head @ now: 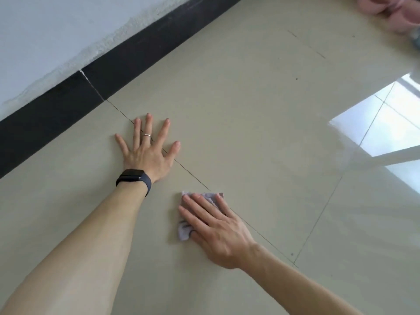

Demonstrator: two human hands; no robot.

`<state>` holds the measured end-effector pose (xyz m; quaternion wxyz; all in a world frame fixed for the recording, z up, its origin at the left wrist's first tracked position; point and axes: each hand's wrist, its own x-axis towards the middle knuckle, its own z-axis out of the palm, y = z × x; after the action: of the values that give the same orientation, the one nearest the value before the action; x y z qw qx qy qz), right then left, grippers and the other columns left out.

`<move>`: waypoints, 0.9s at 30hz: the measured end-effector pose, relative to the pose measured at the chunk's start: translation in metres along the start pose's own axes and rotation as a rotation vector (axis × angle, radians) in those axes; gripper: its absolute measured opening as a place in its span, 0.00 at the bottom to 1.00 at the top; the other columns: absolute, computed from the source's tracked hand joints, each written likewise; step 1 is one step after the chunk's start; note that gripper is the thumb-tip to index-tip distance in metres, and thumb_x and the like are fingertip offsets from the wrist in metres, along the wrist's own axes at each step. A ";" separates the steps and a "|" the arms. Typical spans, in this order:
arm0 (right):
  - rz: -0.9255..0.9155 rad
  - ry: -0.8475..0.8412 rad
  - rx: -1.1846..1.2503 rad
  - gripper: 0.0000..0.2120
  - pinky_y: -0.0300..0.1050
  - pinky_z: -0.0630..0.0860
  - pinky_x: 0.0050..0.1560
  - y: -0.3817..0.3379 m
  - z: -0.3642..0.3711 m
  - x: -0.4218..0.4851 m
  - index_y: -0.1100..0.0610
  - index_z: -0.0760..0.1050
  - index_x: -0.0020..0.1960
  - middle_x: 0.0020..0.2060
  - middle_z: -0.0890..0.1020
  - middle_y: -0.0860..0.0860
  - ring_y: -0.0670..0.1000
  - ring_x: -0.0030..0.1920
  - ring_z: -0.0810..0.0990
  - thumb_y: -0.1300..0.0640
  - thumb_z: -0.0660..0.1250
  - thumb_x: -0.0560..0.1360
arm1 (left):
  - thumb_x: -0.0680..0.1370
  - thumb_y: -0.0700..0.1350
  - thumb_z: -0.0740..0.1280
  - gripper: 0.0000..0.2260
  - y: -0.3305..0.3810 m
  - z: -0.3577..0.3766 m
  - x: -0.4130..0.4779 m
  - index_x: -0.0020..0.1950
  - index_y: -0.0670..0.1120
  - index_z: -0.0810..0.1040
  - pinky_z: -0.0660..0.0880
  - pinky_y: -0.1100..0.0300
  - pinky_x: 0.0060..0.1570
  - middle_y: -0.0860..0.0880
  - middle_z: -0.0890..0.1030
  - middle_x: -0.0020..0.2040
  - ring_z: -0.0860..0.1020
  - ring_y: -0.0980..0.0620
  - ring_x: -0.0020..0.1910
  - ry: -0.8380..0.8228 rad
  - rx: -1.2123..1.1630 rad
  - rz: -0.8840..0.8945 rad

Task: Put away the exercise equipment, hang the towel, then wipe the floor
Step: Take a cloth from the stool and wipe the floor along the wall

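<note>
One floor [261,114] fills most of the view, laid in large, glossy beige tiles with thin dark grout lines between them. One white wall [56,30] rises at the upper left, its paint rough and ragged along the lower edge. Below it runs one black baseboard [127,55], a flat matte strip with a single pale joint line across it. One bright window reflection [381,123] shines on the tiles at the right.

Two bare forearms reach in from the bottom edge. The left hand [147,153] lies released and flat on the floor near the baseboard, all five fingers spread wide across a grout line. The right hand [218,233] presses palm-down with straight fingers on the one cloth [183,231], not clenching it. The cloth is small, crumpled and pale lilac-grey, lying on the floor just beside the same grout line and mostly hidden under the hand.

One soft pink thing [391,12] sits blurred in the top right corner. One dark rectangular watch [134,176] wraps the left wrist, and one thin silver ring [147,135] circles a left finger.
</note>
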<state>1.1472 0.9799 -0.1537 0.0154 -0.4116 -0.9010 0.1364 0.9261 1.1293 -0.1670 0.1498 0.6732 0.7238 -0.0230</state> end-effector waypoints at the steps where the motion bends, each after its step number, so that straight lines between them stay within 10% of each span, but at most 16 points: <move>1: -0.007 -0.023 -0.023 0.25 0.54 0.49 0.79 0.007 -0.004 -0.006 0.50 0.58 0.80 0.81 0.54 0.47 0.48 0.80 0.49 0.46 0.51 0.85 | 0.80 0.68 0.42 0.29 0.000 -0.001 -0.003 0.79 0.64 0.39 0.38 0.32 0.72 0.50 0.37 0.81 0.37 0.46 0.79 -0.010 -0.009 0.017; 8: 1.101 0.081 0.186 0.28 0.56 0.36 0.78 0.048 -0.018 -0.030 0.47 0.41 0.82 0.80 0.39 0.43 0.43 0.79 0.36 0.44 0.43 0.84 | 0.81 0.59 0.50 0.27 -0.003 0.046 -0.135 0.81 0.55 0.56 0.46 0.38 0.74 0.45 0.54 0.81 0.53 0.43 0.80 0.148 -0.073 0.224; 11: 1.016 0.090 0.161 0.27 0.56 0.35 0.78 -0.018 0.002 -0.048 0.45 0.39 0.81 0.80 0.38 0.43 0.43 0.79 0.35 0.44 0.44 0.84 | 0.80 0.58 0.53 0.28 -0.019 0.054 -0.154 0.79 0.53 0.61 0.48 0.39 0.74 0.46 0.58 0.80 0.56 0.44 0.79 0.172 -0.076 0.302; 17: 0.142 -0.139 -0.055 0.25 0.54 0.47 0.79 -0.087 0.015 -0.116 0.50 0.53 0.81 0.81 0.51 0.47 0.49 0.81 0.47 0.46 0.48 0.85 | 0.81 0.58 0.52 0.28 -0.035 0.052 -0.158 0.79 0.50 0.64 0.54 0.39 0.75 0.44 0.60 0.79 0.58 0.43 0.79 0.138 -0.078 0.413; 23: 1.290 0.146 0.231 0.27 0.58 0.38 0.78 -0.039 0.003 -0.080 0.47 0.41 0.81 0.80 0.39 0.44 0.43 0.79 0.37 0.45 0.45 0.85 | 0.81 0.54 0.55 0.26 -0.063 0.065 -0.212 0.78 0.48 0.65 0.57 0.41 0.74 0.46 0.64 0.78 0.62 0.45 0.77 0.261 -0.090 0.388; 25: 1.312 0.181 0.242 0.27 0.60 0.37 0.78 -0.075 0.016 -0.072 0.47 0.40 0.81 0.81 0.39 0.46 0.45 0.79 0.36 0.46 0.45 0.85 | 0.81 0.53 0.55 0.25 -0.062 0.066 -0.219 0.77 0.48 0.67 0.59 0.40 0.73 0.46 0.66 0.77 0.63 0.45 0.77 0.289 -0.097 0.369; 27: 0.943 0.145 0.140 0.27 0.59 0.39 0.78 -0.132 0.033 -0.079 0.47 0.42 0.81 0.81 0.42 0.46 0.46 0.80 0.37 0.46 0.46 0.85 | 0.81 0.52 0.55 0.23 -0.064 0.066 -0.222 0.76 0.47 0.69 0.60 0.40 0.72 0.45 0.68 0.76 0.65 0.44 0.76 0.303 -0.102 0.350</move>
<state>1.0974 0.8313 -0.1452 0.0424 -0.7818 -0.6013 0.1595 0.8868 0.8934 -0.1858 0.0751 0.7758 0.6103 0.1412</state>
